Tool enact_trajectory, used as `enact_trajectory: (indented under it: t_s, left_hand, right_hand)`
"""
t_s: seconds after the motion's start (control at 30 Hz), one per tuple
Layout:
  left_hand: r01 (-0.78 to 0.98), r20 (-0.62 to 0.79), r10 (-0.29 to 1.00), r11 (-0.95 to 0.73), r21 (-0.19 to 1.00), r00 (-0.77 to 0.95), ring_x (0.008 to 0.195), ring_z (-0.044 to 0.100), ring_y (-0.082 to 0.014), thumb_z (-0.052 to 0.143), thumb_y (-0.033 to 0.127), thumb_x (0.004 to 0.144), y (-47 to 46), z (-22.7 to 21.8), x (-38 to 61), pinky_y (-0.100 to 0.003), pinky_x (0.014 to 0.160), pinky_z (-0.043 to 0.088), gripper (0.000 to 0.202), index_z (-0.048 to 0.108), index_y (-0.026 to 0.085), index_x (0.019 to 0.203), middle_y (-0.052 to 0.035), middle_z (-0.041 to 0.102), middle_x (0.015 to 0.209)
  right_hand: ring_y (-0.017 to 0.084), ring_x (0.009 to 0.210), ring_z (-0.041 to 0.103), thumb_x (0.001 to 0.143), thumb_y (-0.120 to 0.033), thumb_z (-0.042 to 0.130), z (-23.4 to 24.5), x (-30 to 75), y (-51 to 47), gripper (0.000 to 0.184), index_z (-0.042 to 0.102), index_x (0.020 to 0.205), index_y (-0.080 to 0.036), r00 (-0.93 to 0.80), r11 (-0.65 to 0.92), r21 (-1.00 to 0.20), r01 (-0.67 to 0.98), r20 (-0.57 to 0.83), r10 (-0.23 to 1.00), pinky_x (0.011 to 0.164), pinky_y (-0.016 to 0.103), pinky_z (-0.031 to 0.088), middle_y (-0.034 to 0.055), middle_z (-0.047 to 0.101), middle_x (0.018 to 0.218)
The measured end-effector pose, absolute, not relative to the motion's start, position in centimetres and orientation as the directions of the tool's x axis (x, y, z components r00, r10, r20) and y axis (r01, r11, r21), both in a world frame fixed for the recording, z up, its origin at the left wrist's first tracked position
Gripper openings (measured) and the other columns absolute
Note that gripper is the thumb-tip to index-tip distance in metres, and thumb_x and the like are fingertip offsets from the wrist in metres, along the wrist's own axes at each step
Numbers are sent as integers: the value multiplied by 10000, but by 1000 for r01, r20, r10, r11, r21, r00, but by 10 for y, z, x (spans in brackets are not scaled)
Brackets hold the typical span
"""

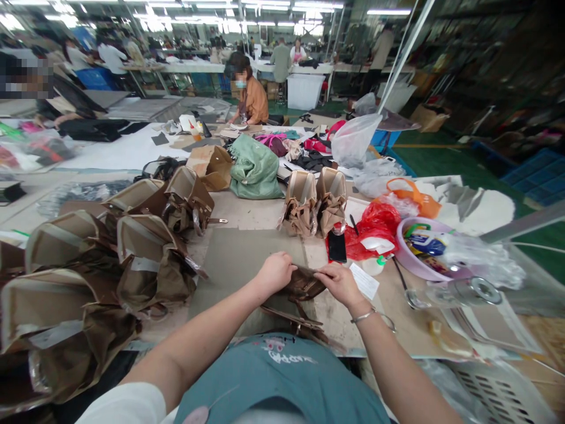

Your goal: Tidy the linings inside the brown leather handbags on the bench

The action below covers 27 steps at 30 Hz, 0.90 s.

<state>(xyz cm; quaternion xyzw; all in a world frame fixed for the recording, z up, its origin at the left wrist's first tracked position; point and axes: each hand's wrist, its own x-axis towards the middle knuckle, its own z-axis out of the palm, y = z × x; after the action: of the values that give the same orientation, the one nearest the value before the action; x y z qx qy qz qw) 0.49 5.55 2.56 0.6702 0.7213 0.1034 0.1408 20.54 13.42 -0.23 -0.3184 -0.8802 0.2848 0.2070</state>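
Between my two hands, close to the table's front edge, is a brown bag (304,284) with dark soft fabric at its top. My left hand (277,272) pinches the fabric's left side, thumb and fingers together. On the opposite side my right hand (339,282), with a bangle at the wrist, grips the fabric in the same way. The lower part of the bag, with a strap and small metal fitting, lies against the apron (282,377) and is partly hidden. A grey-green mat (238,253) lies beneath and beyond my hands.
Several unfinished brown bags (150,235) crowd the left. Two more bags (300,191) stand ahead, near a black phone (337,246) and a red plastic bag (375,227). A lilac basin (401,241) sits right, behind a clear bottle (463,292). A green sack (253,168) lies farther back; co-workers are beyond.
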Motion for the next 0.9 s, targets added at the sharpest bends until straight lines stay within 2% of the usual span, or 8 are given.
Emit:
enact_trajectory:
  t_s: [0.17,0.3,0.4,0.53,0.67,0.77,0.83,0.9]
  left_hand:
    - [944,-94,991,115,308,-91,778,567,-175,474,315,825,56,29,7,-268,718,444,240,626,137,771,-76,590,809]
    - [938,-92,991,126,324,-102,797,569,-178,477,309,824,56,29,8,-271,743,448,236,633,137,781,-80,595,819]
    - [927,-105,987,149,344,-119,823,569,-181,487,304,822,56,30,8,-273,768,448,226,635,134,801,-84,595,841]
    - [925,-89,989,145,351,-121,828,572,-183,489,305,819,55,30,8,-269,774,451,228,633,129,810,-82,597,844]
    - [928,-60,991,133,348,-119,804,575,-186,496,310,811,53,28,8,-268,750,459,230,630,123,800,-84,599,833]
    - [929,-44,993,115,352,-106,791,575,-188,496,308,809,53,26,8,-273,739,463,230,629,121,796,-89,601,828]
    - [928,-48,994,110,357,-99,792,575,-188,494,302,811,54,26,8,-277,745,463,227,629,120,795,-92,603,827]
    - [926,-51,994,106,363,-93,793,575,-187,494,294,811,54,25,7,-282,754,461,221,631,121,795,-92,605,826]
  right_hand:
    - [162,686,574,823,-330,514,-4,203,134,221,678,731,-215,-711,668,-605,434,227,666,671,288,440,32,663,704]
    - [169,701,586,824,-349,512,-7,206,135,223,688,765,-226,-704,665,-604,440,228,673,686,301,452,32,670,721]
    - [187,765,608,791,-401,549,-10,210,136,240,687,890,-231,-713,631,-640,439,179,678,723,319,477,45,684,817]
    - [215,886,609,733,-450,604,-10,208,135,410,625,1071,-219,-738,605,-674,423,132,662,809,359,480,65,667,986]
    - [203,853,619,791,-420,538,-10,201,135,286,672,955,-229,-726,650,-647,399,210,655,792,350,487,52,686,916]
    - [195,802,624,827,-394,483,-10,197,133,272,688,860,-219,-698,681,-599,421,266,665,760,332,481,54,693,855]
    - [188,760,623,830,-407,462,-12,196,130,300,685,813,-207,-669,657,-593,466,250,700,725,310,473,56,692,810]
    - [180,717,621,830,-444,435,-14,196,127,347,673,774,-198,-582,555,-641,530,201,788,681,287,467,54,688,764]
